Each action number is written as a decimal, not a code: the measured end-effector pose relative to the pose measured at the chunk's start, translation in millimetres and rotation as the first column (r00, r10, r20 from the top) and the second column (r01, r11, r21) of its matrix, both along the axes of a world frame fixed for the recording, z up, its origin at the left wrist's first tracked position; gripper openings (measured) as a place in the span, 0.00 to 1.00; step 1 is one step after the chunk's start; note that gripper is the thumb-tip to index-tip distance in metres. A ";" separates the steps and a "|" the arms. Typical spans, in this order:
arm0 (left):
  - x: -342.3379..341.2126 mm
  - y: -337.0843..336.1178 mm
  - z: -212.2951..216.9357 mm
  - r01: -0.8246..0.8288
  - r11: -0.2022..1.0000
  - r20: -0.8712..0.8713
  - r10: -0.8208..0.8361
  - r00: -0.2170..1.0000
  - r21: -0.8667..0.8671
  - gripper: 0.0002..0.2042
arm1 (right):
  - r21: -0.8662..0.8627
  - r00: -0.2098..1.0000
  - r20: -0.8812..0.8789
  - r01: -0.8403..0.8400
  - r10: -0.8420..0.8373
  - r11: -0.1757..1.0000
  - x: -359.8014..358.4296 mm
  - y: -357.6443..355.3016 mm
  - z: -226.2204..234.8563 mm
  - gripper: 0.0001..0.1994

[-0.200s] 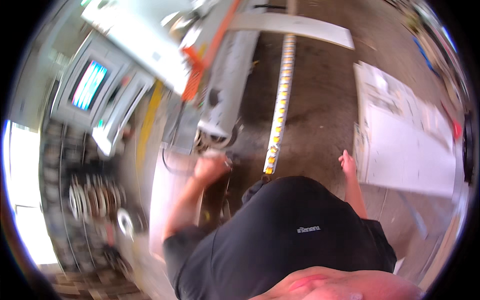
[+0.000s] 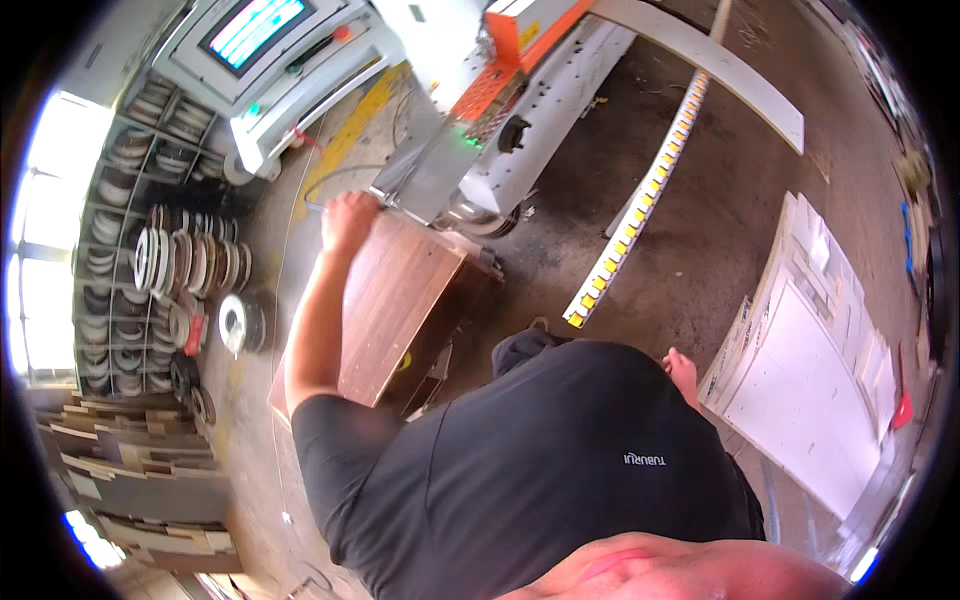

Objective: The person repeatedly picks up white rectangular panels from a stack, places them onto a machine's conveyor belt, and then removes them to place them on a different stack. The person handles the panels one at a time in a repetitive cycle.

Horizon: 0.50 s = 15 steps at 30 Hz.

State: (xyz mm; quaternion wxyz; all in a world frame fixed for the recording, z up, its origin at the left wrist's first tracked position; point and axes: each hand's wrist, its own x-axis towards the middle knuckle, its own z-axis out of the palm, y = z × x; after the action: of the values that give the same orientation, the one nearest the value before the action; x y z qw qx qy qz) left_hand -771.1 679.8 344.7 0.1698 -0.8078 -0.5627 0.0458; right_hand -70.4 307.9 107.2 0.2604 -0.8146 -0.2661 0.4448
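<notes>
The left hand grips the far corner of a brown wooden panel, which rests against the white and orange machine. The right hand hangs loose and holds nothing, right of the panel. A yellow-studded roller rail runs between the panel and stacked white boards. Left of the panel, a rack of tape rolls stands.

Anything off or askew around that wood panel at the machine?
Nothing clearly wrong. Left hand grips the far end of the brown wood panel at the machine; right hand is free. White boards are stacked unevenly, edges fanned out.
</notes>
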 end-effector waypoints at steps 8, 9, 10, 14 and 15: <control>-135.7 62.7 6.1 -0.486 0.865 0.790 0.211 0.576 0.123 0.12 | -0.140 0.957 0.137 -0.235 0.254 0.962 -7.6 -44.0 0.1 0.24; -137.5 74.8 -1.7 -0.497 0.862 0.834 0.203 0.514 0.096 0.12 | -0.122 0.964 0.152 -0.199 0.217 0.972 -8.5 -52.3 1.2 0.25; -139.2 89.1 -9.8 -0.503 0.862 0.873 0.193 0.449 0.067 0.12 | -0.114 0.936 0.198 -0.271 0.290 0.956 -7.3 -56.7 1.5 0.24; -117.1 174.5 -71.0 -0.586 0.810 0.851 0.286 0.441 0.032 0.10 | -0.198 0.977 0.170 -0.093 0.127 0.976 -6.8 -98.2 23.8 0.23; -110.3 190.9 -93.7 -0.551 0.834 0.878 0.275 0.392 -0.015 0.11 | -0.247 0.992 0.122 0.073 -0.044 0.966 -19.1 -98.3 40.3 0.23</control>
State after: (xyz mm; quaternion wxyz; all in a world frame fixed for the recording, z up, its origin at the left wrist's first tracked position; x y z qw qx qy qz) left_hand -881.4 870.7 251.0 -0.0341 -0.5216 -0.7553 -0.3954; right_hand -89.4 209.6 147.5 0.1526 -0.8728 -0.1983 0.4190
